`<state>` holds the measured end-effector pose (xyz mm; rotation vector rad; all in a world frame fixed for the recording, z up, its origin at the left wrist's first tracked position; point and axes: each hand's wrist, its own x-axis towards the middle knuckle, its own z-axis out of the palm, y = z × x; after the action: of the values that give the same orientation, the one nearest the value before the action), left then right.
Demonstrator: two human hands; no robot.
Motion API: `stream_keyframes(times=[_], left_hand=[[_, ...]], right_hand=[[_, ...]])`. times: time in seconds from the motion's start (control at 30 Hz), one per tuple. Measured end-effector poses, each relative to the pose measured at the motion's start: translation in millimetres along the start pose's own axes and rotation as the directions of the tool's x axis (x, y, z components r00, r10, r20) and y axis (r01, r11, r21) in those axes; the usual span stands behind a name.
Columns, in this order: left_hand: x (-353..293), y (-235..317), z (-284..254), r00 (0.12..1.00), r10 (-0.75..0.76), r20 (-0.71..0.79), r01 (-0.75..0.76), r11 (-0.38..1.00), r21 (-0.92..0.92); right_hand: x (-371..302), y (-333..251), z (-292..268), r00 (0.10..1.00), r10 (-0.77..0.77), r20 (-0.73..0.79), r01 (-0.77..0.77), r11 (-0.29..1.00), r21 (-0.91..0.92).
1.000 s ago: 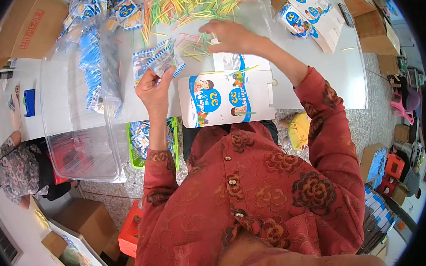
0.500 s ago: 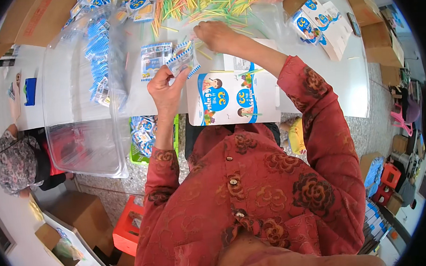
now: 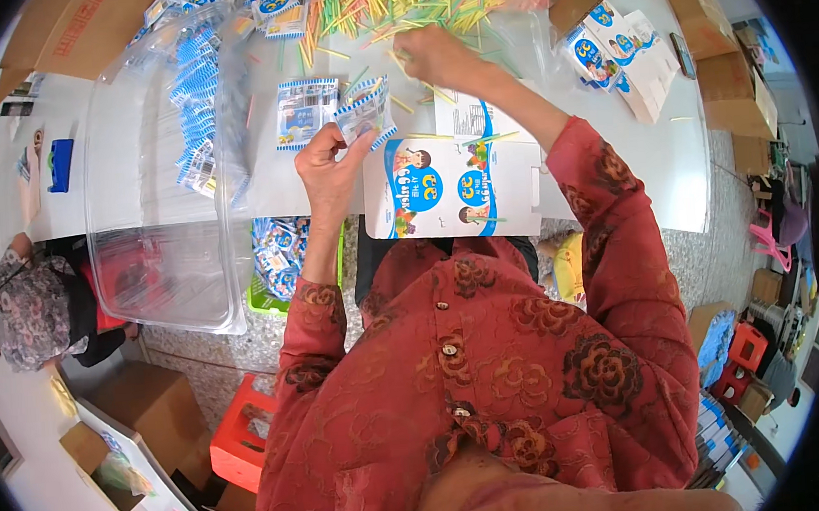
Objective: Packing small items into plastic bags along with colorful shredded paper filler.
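My left hand [image 3: 330,171] pinches the lower edge of a small clear packet [image 3: 364,114] with blue-striped ends. Another packet [image 3: 307,114] of the same kind lies flat on the table just left of it. My right hand [image 3: 438,56] is closed, fingertips down, at the near edge of a heap of short yellow, green and pink plastic sticks [image 3: 401,4]. A yellowish bit shows by its fingertips, too small to make out. Below that hand lies a flat printed white carton [image 3: 519,186] at the table's near edge, with a few loose sticks on it.
A large clear plastic tray [image 3: 106,196] on the left overhangs the table edge, with a row of packets [image 3: 197,99] beside it. A green basket [image 3: 270,298] of packets stands below. Cardboard boxes [image 3: 71,37] and folded cartons [image 3: 643,63] flank the table. Another person [image 3: 38,305] is at far left.
My right hand has shifted slightly right and up, along the near edge of the stick heap. My left hand and its packet have moved a little to the right.
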<state>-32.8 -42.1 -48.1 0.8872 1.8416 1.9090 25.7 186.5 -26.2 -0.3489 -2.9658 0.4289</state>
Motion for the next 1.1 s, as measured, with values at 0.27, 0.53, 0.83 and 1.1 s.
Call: stream_keyframes(times=[0.27,0.53,0.83,1.1], left_hand=[[-0.6,9.9,14.1,0.999,0.022,0.045,-0.024,0.999,0.027],[1.4,28.4,30.6,0.993,-0.065,0.098,0.058,0.996,0.071],[13.0,34.7,39.7,0.993,-0.044,0.113,0.041,0.999,0.035],[34.7,24.9,44.7,0.987,-0.077,0.139,0.062,0.992,0.106]], right_hand=[[-35.3,-28.3,-109.4,0.994,0.096,-0.050,0.008,0.391,0.920],[-45.6,-44.3,-107.5,0.992,0.023,-0.124,0.105,0.388,0.916],[-42.5,-37.6,-99.8,0.998,0.026,-0.056,0.039,0.443,0.896],[-29.0,-26.5,-93.3,0.988,0.038,-0.152,0.089,0.661,0.745]])
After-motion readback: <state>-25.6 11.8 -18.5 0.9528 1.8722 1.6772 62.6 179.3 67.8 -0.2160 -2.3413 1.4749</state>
